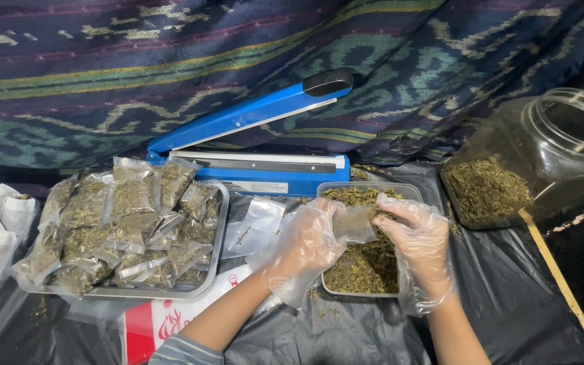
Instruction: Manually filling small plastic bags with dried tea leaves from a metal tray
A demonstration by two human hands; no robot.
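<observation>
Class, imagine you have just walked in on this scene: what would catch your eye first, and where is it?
At centre, two gloved hands, the left hand and right hand, hold a small clear bag over a clear tub of dried green leaves. Behind them a blue heat sealer stands open. On the left, a metal tray is heaped with filled packets.
</observation>
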